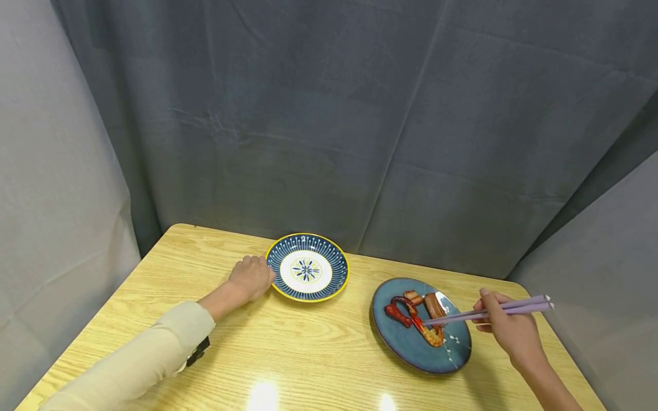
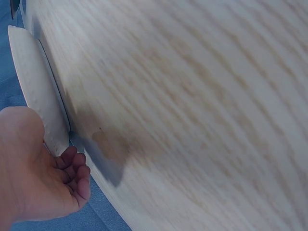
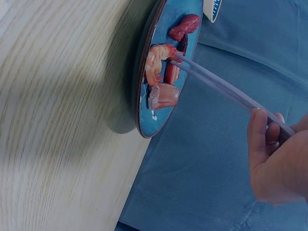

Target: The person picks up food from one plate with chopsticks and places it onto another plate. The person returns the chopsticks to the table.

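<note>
My left hand (image 1: 252,278) grips the left rim of a round plate (image 1: 313,279) with a white middle, a blue patterned border and a yellow edge. In the left wrist view its fingers are curled at the plate's pale underside (image 2: 41,82). My right hand (image 1: 516,331) holds a pair of light purple chopsticks (image 1: 519,307). Their tips are at a shrimp (image 1: 436,338) on a dark blue plate (image 1: 406,349). Beside the shrimp lie a glossy red food piece (image 1: 397,314), a dark curved strip and brown meat slices (image 1: 434,306).
Both plates are on a light wood-grain table (image 1: 313,342), the patterned one near its back edge. A dark grey curtain (image 1: 319,142) hangs behind the table. Pale grey cloth (image 1: 51,188) hangs at the left and right sides.
</note>
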Available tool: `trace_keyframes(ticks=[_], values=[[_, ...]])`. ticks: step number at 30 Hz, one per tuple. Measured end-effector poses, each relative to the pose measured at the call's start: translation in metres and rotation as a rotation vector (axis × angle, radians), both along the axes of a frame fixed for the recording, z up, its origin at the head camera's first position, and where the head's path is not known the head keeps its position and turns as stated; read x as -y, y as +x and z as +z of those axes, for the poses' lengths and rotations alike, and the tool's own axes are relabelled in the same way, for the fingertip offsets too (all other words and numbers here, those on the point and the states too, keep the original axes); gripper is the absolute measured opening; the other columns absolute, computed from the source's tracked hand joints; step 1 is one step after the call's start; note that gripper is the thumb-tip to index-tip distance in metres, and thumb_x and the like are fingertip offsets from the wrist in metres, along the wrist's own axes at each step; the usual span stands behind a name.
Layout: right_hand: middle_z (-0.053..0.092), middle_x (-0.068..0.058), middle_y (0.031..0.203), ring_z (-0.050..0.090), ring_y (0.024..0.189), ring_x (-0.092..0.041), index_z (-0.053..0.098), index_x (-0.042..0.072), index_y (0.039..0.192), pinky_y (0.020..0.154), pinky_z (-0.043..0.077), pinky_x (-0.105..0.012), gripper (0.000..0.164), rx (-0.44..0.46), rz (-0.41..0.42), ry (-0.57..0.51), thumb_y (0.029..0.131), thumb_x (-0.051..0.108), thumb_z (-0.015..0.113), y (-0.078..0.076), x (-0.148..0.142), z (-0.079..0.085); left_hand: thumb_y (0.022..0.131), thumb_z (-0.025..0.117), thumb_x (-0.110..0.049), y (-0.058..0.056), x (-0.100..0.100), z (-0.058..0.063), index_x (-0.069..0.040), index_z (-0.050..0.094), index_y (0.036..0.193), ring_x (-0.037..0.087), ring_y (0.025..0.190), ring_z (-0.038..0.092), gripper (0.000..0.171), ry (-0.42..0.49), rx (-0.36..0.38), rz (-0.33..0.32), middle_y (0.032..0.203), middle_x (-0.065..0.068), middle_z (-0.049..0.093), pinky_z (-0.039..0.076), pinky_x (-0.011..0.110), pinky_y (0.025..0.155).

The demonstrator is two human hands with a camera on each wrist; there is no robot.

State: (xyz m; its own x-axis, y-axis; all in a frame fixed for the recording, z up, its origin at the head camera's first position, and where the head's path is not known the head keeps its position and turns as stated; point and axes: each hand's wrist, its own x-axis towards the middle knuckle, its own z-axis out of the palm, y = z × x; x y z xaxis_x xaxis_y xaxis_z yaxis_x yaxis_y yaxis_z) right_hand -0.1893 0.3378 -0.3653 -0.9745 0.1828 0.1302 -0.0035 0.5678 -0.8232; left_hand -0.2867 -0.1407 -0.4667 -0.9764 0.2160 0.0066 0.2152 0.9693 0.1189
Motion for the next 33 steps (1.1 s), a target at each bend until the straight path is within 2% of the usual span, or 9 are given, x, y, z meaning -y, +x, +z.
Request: trace_keyframes(ticks=[15,21,30,33], values=[[0.069,-0.006,0.079,0.067,0.07,-0.009,0.064,-0.007,0.091,0.062,0.056,-0.026,0.051,-0.058,-0.009,0.04,0.105,0.038,0.046,-0.001,0.013,0.002,0.1,0.038,-0.023,-0.002,-0.001,0.0,0.001,0.046,0.085,0.03,0.079,0.045,0.029,-0.019,-0.002,-0.011,0.08,0.013,0.043,0.047,0.046,0.074],[0.068,-0.008,0.083,0.067,0.072,-0.011,0.065,-0.004,0.087,0.063,0.056,-0.026,0.048,-0.131,0.048,0.077,0.106,0.036,0.046,0.0,0.023,0.0,0.099,0.039,-0.023,-0.002,-0.002,0.0,0.002,0.047,0.085,0.031,0.079,0.046,0.029,-0.019,-0.003,-0.01,0.08,0.013,0.043,0.047,0.047,0.074],[0.063,-0.006,0.079,0.06,0.07,-0.014,0.066,-0.001,0.083,0.061,0.055,-0.027,0.042,-0.233,0.152,0.099,0.107,0.025,0.045,0.005,0.039,-0.002,0.101,0.039,-0.025,-0.001,-0.002,0.0,0.003,0.049,0.089,0.03,0.08,0.046,0.031,-0.037,0.012,-0.007,0.082,0.013,0.044,0.048,0.047,0.076],[0.058,-0.006,0.074,0.055,0.066,-0.015,0.066,0.002,0.081,0.058,0.051,-0.026,0.037,-0.267,0.189,0.103,0.107,0.02,0.046,0.004,0.045,-0.005,0.101,0.038,-0.024,-0.001,-0.001,0.0,0.002,0.048,0.088,0.031,0.081,0.046,0.031,-0.039,0.015,-0.009,0.082,0.013,0.044,0.048,0.047,0.076]])
